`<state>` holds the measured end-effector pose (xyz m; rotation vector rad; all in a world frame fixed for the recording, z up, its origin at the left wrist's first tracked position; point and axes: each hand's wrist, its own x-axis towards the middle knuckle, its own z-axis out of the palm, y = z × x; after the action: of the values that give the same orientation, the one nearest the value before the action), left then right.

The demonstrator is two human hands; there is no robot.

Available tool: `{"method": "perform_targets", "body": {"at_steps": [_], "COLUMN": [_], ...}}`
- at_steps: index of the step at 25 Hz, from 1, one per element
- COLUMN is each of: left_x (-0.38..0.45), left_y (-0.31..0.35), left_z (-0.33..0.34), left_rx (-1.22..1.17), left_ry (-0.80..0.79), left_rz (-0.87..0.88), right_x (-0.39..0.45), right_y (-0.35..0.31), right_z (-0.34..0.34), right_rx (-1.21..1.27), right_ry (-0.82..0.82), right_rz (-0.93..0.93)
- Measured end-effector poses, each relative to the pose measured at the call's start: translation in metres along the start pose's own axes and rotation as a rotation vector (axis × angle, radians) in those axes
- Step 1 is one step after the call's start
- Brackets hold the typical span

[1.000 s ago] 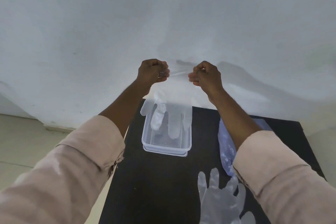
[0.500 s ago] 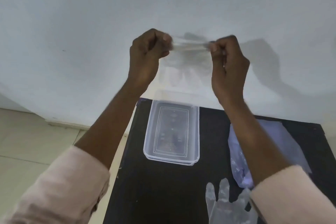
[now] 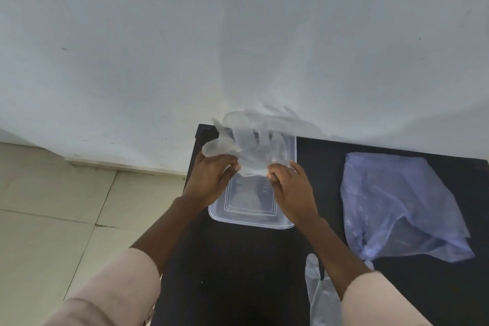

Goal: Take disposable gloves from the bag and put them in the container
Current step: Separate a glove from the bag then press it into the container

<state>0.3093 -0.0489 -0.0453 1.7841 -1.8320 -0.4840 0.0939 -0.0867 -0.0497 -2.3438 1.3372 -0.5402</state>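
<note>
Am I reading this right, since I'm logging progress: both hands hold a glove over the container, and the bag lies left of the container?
Not quite. The head view shows the bag right of the container, not left. Both hands, left hand and right hand, do hold the glove over it.

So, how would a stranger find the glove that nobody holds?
On the black table, look at the near edge, under the right sleeve and beside the knotted end of the purple bag. The loose glove lies flat there. The held glove is over the container.
</note>
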Motion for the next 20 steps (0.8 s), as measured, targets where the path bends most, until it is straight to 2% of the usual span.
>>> {"method": "perform_targets", "body": {"at_steps": [3, 7, 14, 20], "left_x": [-0.003, 0.001, 0.005, 0.004], "left_y": [-0.006, -0.016, -0.013, -0.018], "left_z": [0.008, 0.009, 0.006, -0.002], "left_rx": [-0.01, 0.134, 0.316, 0.356], "left_ry": [-0.005, -0.083, -0.238, -0.35], "left_rz": [0.005, 0.022, 0.048, 0.163], "right_x": [0.002, 0.001, 0.0, 0.0], "right_y": [0.0, -0.004, -0.01, -0.01], "right_z": [0.002, 0.002, -0.005, -0.021], "right_rx": [-0.151, -0.324, -0.447, -0.486], "right_ry": [-0.082, -0.145, -0.305, -0.505], "right_rz": [-0.016, -0.024, -0.047, -0.137]}}
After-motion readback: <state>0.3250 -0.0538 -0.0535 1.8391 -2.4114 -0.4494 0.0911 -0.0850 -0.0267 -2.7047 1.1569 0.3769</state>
